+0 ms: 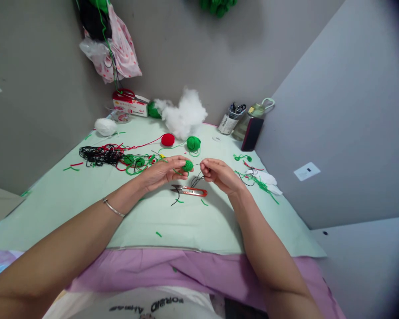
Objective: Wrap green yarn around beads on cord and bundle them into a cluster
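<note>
My left hand (162,172) pinches a small green crocheted ball (187,166) at its fingertips, above the pale green table cover (86,199). Close beside it, my right hand (219,173) is closed in a pinch on a thin black thread (197,179) that runs from the ball and hangs in loops under the hand. Red-handled thread snips (190,191) lie on the cover just below both hands. A thin bracelet sits on my left wrist.
A tangle of black and red yarn (101,154), a red ball (168,139), a green yarn ball (193,143) and white stuffing (185,116) lie farther back. A tin of tools (228,120), a bottle (249,119) and a dark phone (252,134) stand at the back right. Green scraps lie scattered.
</note>
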Demonstrator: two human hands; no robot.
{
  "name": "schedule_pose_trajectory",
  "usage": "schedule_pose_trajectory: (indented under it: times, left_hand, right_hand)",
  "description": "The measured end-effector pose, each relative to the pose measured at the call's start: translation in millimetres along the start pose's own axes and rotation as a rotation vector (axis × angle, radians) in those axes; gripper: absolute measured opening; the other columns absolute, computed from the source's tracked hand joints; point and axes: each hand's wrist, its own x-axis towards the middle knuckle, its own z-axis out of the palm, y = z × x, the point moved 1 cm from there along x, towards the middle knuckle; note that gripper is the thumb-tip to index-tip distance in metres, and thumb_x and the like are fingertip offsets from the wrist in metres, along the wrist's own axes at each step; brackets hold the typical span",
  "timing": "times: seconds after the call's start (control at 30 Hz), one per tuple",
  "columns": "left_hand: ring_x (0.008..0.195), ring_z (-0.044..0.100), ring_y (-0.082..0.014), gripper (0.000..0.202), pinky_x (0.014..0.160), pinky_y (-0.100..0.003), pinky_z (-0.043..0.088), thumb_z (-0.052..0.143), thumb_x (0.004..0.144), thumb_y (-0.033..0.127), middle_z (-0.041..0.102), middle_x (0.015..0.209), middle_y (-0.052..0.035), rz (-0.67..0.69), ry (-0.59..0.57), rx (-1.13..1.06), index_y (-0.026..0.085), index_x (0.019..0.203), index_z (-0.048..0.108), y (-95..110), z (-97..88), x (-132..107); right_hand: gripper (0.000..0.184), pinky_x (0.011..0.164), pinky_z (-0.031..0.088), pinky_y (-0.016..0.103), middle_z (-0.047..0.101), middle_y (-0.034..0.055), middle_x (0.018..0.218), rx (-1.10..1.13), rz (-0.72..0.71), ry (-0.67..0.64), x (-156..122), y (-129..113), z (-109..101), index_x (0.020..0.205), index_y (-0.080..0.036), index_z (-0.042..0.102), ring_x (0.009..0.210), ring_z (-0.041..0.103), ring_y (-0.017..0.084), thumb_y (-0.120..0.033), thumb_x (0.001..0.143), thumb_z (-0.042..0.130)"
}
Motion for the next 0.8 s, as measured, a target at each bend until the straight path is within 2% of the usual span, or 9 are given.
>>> schedule_pose_trajectory:
  times: [0.1, 0.2, 0.27, 0.37, 0.47, 0.6, 0.7, 0.8]
  left_hand:
    - [0.075, 0.068, -0.0114, 0.023, 0.078, -0.027, 0.058, 0.074, 0.084, 0.029, 0.071, 0.093, -0.0056, -0.024, 0.008, 0.031, 0.014, 0.101, 0.069, -5.3, -0.4, 0.4]
    - [0.078, 0.069, -0.0118, 0.029, 0.084, -0.029, 0.057, 0.078, 0.081, 0.03, 0.068, 0.094, -0.0024, -0.038, -0.055, 0.078, 0.015, 0.105, 0.069, -9.4, 0.5, 0.3]
    - [0.079, 0.07, -0.0124, 0.033, 0.087, -0.031, 0.057, 0.081, 0.078, 0.029, 0.067, 0.093, -0.0011, -0.041, -0.11, 0.113, 0.016, 0.105, 0.069, -10.6, 1.6, -0.4]
    - [0.077, 0.07, -0.0139, 0.035, 0.084, -0.032, 0.057, 0.082, 0.077, 0.031, 0.068, 0.088, -0.0009, -0.034, -0.13, 0.173, 0.016, 0.104, 0.067, -11.1, 3.1, -1.6]
    - [0.074, 0.071, -0.0158, 0.035, 0.075, -0.031, 0.056, 0.081, 0.077, 0.033, 0.071, 0.082, -0.002, -0.005, -0.12, 0.265, 0.017, 0.103, 0.063, -13.7, 4.5, -1.5]
    - [0.066, 0.069, -0.0162, 0.032, 0.067, -0.029, 0.053, 0.079, 0.076, 0.032, 0.07, 0.072, -0.0007, 0.034, -0.13, 0.362, 0.018, 0.095, 0.057, -21.5, 7.6, 0.5]
    - [0.063, 0.067, -0.0148, 0.029, 0.064, -0.027, 0.051, 0.078, 0.074, 0.03, 0.068, 0.068, 0.0008, 0.041, -0.103, 0.431, 0.018, 0.088, 0.056, -25.4, 10.6, 1.2]
    - [0.061, 0.061, -0.0125, 0.025, 0.062, -0.025, 0.046, 0.077, 0.074, 0.029, 0.066, 0.068, 0.0015, 0.121, -0.049, 0.539, 0.017, 0.087, 0.059, -23.4, 13.5, 0.4]
  right_hand:
    - [0.026, 0.048, 0.037, 0.017, 0.063, 0.0023, 0.079, 0.164, -0.044, 0.04, 1.6, -0.9, -2.2, 0.071, -0.015, 0.063, 0.061, 0.048, 0.007, -0.035, 0.079, 0.078]
    - [0.024, 0.051, 0.046, 0.016, 0.071, 0.0066, 0.093, 0.258, -0.038, 0.057, 4.0, 2.3, -1.9, 0.07, -0.015, 0.061, 0.069, 0.058, 0.009, -0.031, 0.08, 0.077]
    - [0.022, 0.054, 0.051, 0.017, 0.072, 0.007, 0.093, 0.28, -0.019, 0.048, 5.3, 4.8, -1.7, 0.072, -0.016, 0.061, 0.072, 0.063, 0.01, -0.03, 0.081, 0.076]
    - [0.022, 0.057, 0.055, 0.019, 0.07, 0.0041, 0.082, 0.286, -0.011, 0.025, 6.2, 7.0, -0.5, 0.073, -0.016, 0.06, 0.068, 0.064, 0.011, -0.029, 0.081, 0.075]
    - [0.023, 0.055, 0.053, 0.02, 0.062, -0.0005, 0.07, 0.293, -0.04, 0.011, 6.3, 6.9, 3.4, 0.071, -0.017, 0.057, 0.059, 0.058, 0.009, -0.028, 0.082, 0.074]
    - [0.028, 0.05, 0.045, 0.02, 0.057, -0.0023, 0.065, 0.243, -0.103, 0.039, 6.0, 5.1, 11.2, 0.07, -0.017, 0.055, 0.053, 0.051, 0.008, -0.033, 0.08, 0.075]
    - [0.033, 0.048, 0.039, 0.021, 0.056, -0.0024, 0.063, 0.148, -0.149, 0.067, 3.6, 2.7, 17.5, 0.069, -0.018, 0.054, 0.05, 0.049, 0.008, -0.04, 0.081, 0.074]
    - [0.035, 0.05, 0.038, 0.022, 0.056, -0.0021, 0.064, -0.004, -0.26, 0.089, -3.2, -2.4, 24.8, 0.071, -0.018, 0.053, 0.051, 0.049, 0.008, -0.044, 0.087, 0.068]
